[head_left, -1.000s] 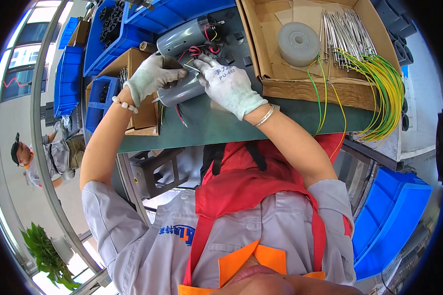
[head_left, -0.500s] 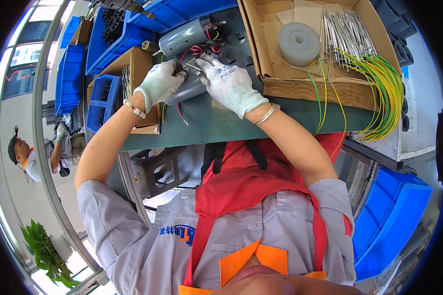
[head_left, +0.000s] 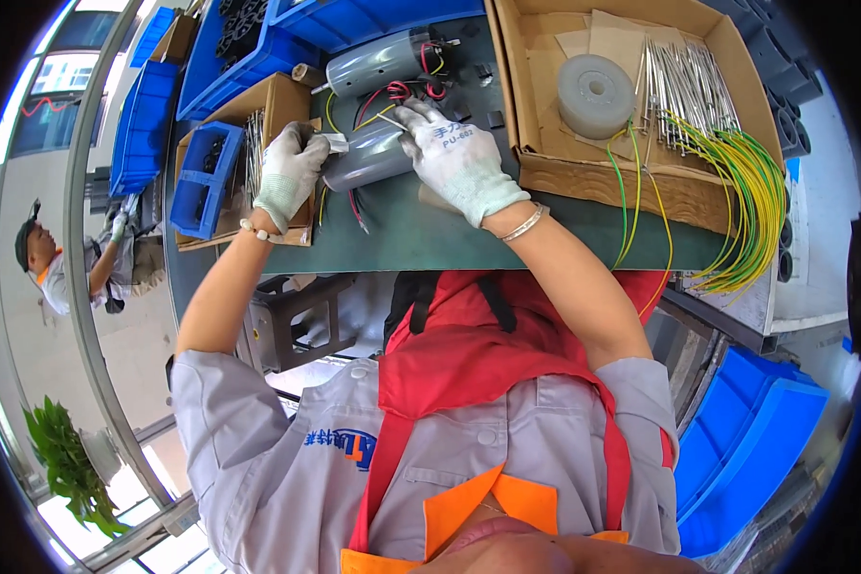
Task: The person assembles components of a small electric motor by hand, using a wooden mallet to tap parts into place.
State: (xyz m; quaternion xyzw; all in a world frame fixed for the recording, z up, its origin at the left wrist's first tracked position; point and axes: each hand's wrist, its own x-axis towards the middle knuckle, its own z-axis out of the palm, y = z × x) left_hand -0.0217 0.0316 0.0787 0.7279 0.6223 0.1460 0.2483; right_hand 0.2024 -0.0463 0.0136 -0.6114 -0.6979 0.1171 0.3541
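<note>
My left hand (head_left: 295, 165), in a white knit glove with a grey palm, pinches a small whitish flat piece (head_left: 338, 143) beside the left end of a grey cylindrical motor housing (head_left: 365, 161). Across the housing's right part lies my right hand (head_left: 454, 158), gloved the same way. Its fingers are bent, with a thin pale strip (head_left: 390, 120) running out from them; its held end is hidden. Red and black wires (head_left: 397, 91) bunch just beyond these fingertips. Farther back lies a second grey cylindrical motor (head_left: 378, 65), with leads at its right end.
To the right, a cardboard box (head_left: 584, 182) holds a translucent spool (head_left: 595, 94), metal rods (head_left: 689, 86) and yellow-green wires (head_left: 751, 191). Blue bins (head_left: 201, 191) and another carton stand left. Small dark blocks (head_left: 495, 120) lie on the green bench (head_left: 392, 244). A co-worker (head_left: 62, 258) is far left.
My left hand has drawn back left from the housing and now shows a whitish piece in its fingers. My right hand stays at the housing. The view has shifted slightly.
</note>
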